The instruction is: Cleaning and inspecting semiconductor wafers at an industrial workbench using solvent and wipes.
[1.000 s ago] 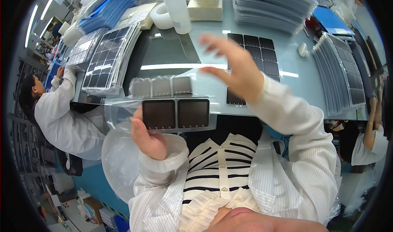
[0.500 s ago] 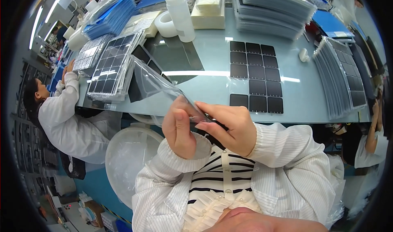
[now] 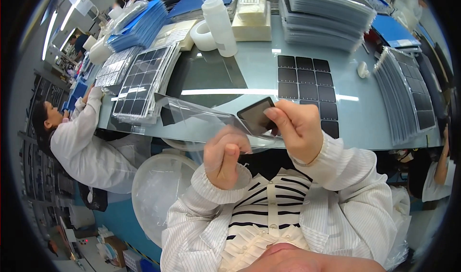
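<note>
My right hand (image 3: 301,132) pinches a small dark square panel (image 3: 256,116) by its right edge, thumb on top, and holds it tilted above the table's front edge. A sheet of clear plastic film (image 3: 204,114) stretches from the panel's lower side toward the left. My left hand (image 3: 224,159) is curled at the near edge of the film, thumb up, with the film across its fingers. Beyond my right hand, several dark square panels (image 3: 307,77) lie in rows on the table; my hand hides some of them.
The glass-topped table (image 3: 261,72) carries packed panel sheets (image 3: 143,80) at left and a stack of clear trays (image 3: 401,94) at right. A squeeze bottle (image 3: 220,27) and tape roll (image 3: 204,35) stand behind. A white bin (image 3: 163,195) is below left; a co-worker (image 3: 79,142) sits left.
My right hand has moved up and right with the panel, away from my left hand, drawing the film out between them. The whole view has shifted slightly.
</note>
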### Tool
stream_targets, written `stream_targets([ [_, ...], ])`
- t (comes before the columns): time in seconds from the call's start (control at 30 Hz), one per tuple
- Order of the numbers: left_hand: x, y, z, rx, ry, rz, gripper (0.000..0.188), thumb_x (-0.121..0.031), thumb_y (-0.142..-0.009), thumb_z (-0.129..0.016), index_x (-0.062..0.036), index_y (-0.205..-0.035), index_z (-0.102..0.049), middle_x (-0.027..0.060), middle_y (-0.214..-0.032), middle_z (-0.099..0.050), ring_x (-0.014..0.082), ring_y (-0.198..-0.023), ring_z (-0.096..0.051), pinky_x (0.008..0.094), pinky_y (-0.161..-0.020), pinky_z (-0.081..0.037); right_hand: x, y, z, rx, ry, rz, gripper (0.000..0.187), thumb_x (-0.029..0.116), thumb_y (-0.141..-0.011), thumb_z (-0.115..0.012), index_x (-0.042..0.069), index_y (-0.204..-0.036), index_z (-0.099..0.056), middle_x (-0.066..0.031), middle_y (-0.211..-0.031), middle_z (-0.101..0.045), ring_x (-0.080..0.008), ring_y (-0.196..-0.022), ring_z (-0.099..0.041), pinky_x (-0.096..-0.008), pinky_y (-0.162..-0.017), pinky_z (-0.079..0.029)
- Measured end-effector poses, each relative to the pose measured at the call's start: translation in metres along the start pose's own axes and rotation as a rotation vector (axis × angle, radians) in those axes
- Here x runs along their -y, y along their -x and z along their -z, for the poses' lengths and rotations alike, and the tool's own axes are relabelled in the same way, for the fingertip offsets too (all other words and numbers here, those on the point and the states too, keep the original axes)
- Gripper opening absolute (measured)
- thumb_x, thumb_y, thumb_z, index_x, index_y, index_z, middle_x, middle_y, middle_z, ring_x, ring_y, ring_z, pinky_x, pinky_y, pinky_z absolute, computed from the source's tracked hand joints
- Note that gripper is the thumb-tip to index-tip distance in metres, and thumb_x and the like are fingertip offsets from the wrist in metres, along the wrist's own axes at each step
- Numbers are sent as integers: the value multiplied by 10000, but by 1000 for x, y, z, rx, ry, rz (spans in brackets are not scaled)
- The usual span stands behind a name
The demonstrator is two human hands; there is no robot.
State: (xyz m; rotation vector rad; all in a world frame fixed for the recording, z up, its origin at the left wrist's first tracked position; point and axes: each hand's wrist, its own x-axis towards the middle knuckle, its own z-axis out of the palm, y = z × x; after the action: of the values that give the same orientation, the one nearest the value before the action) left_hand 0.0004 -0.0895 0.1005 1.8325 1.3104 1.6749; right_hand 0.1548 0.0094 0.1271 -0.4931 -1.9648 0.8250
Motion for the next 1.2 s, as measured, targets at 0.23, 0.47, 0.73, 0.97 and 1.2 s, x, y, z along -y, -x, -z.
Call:
stream_targets([
  [0.23, -3, 9, 40, -376, 288, 29, 476, -370, -997, -317, -29, -745, -532, 103, -850, -551, 193, -826, -516, 332, -768, -401, -73, -13, 93, -353, 14, -341, 202, 140, -922, -532, -16, -928, -660, -105, -779, -683, -182, -649, -661, -257, -562, -480],
  [0.47, 52, -81, 96, -397, 201, 167, 560, -448, -982, -298, 3, -1195, -551, 160, -1194, -584, 278, -1155, -525, 403, -943, -430, -88, 26, 67, 112, 621, -7, 159, 62, -806, -629, -10, -947, -646, -141, -833, -676, -289, -745, -658, -326, -640, -528],
  [0.73, 114, -67, 128, -538, 431, 275, 506, -403, -984, -333, 15, -1186, -535, 136, -1192, -579, 244, -1104, -549, 366, -827, -488, -112, 44, 36, 214, 789, 344, 195, 106, -769, -674, -8, -925, -643, -143, -949, -662, -266, -858, -661, -329, -739, -550],
  [0.97, 115, 22, 111, -537, 320, 654, 394, -326, -964, -435, 17, -1113, -557, 119, -1064, -610, 210, -883, -625, 305, -652, -531, -111, 48, 24, 253, 795, 290, 276, 187, -753, -698, -5, -944, -647, -132, -994, -652, -257, -935, -642, -331, -804, -536],
  [1.2, 117, 51, 113, -591, -93, 726, 370, -112, -867, -641, 5, -1182, -485, 67, -885, -597, 52, -500, -452, 180, -426, -369, -114, 41, 19, 239, 824, 245, 266, 187, -761, -696, 3, -949, -655, -127, -993, -651, -251, -937, -640, -335, -807, -534],
])
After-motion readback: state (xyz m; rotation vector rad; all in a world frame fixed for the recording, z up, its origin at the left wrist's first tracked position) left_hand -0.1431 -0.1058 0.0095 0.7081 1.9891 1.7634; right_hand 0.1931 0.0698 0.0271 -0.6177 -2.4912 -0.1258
